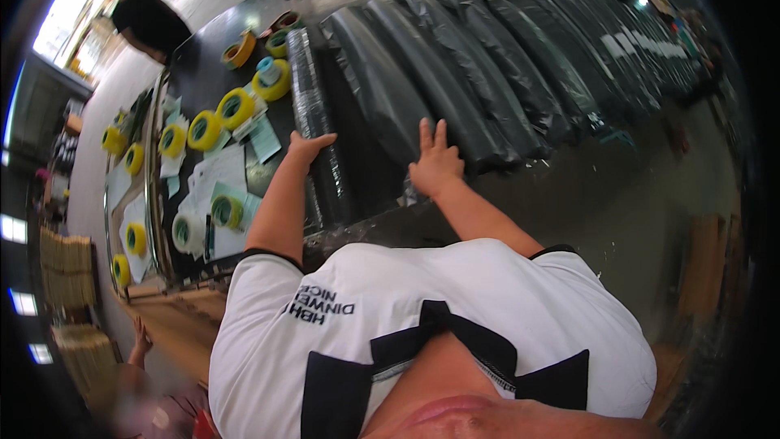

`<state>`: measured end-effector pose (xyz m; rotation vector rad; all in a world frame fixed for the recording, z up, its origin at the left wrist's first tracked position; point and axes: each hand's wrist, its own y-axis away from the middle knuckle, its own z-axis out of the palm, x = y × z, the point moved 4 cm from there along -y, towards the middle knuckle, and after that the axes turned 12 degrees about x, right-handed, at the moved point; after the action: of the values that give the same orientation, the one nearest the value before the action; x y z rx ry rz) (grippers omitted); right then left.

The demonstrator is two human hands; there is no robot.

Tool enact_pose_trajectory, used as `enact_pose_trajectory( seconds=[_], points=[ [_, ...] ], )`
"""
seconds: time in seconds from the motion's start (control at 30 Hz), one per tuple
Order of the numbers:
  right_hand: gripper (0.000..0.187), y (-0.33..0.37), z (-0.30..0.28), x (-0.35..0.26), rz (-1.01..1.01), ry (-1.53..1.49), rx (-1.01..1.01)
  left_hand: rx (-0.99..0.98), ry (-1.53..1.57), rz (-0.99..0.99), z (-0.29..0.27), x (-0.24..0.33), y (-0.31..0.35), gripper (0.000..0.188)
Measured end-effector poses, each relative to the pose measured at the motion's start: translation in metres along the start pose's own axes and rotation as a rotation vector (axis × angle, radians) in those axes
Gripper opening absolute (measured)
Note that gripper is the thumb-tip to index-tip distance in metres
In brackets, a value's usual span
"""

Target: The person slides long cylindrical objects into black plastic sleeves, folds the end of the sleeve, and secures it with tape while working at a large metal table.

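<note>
My left hand is at a long black roll wrapped in shiny clear film, which lies lengthwise on the dark table. Its thumb reaches over the roll's top, and the other fingers are mostly hidden at the side, so the hand seems closed round it. My right hand rests against the near end of a black plastic-bagged roll, with two fingers stretched apart. A dark strip of tabletop lies between the film-wrapped roll and the bagged one.
More black bagged rolls lie side by side to the right, some with white labels. On the left are yellow tape rolls, papers and a metal rail. A person in black stands beyond; flattened cardboard lies at lower left.
</note>
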<state>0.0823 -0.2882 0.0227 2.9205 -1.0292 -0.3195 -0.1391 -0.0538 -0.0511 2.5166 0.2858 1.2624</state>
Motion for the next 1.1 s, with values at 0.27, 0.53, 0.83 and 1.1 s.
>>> enact_pose_trajectory(
  seconds=[0.27,0.53,0.83,1.1],
  points=[
    [0.094,0.016,-0.016,0.009,0.013,-0.156,-0.066,-0.574,0.751,-0.191,-0.001,0.0,0.05,0.04],
    [0.112,-0.065,-0.096,0.005,-0.271,-0.959,0.087,-0.641,0.926,0.223,0.022,0.101,0.143,0.046],
    [0.083,-0.068,-0.17,0.246,-0.059,-1.583,-0.262,-0.838,0.172,1.014,0.163,0.231,0.286,0.069],
    [0.101,0.05,-0.214,0.525,0.038,-1.456,-0.054,-0.28,-0.238,1.328,0.395,0.34,0.379,0.054]
  ],
)
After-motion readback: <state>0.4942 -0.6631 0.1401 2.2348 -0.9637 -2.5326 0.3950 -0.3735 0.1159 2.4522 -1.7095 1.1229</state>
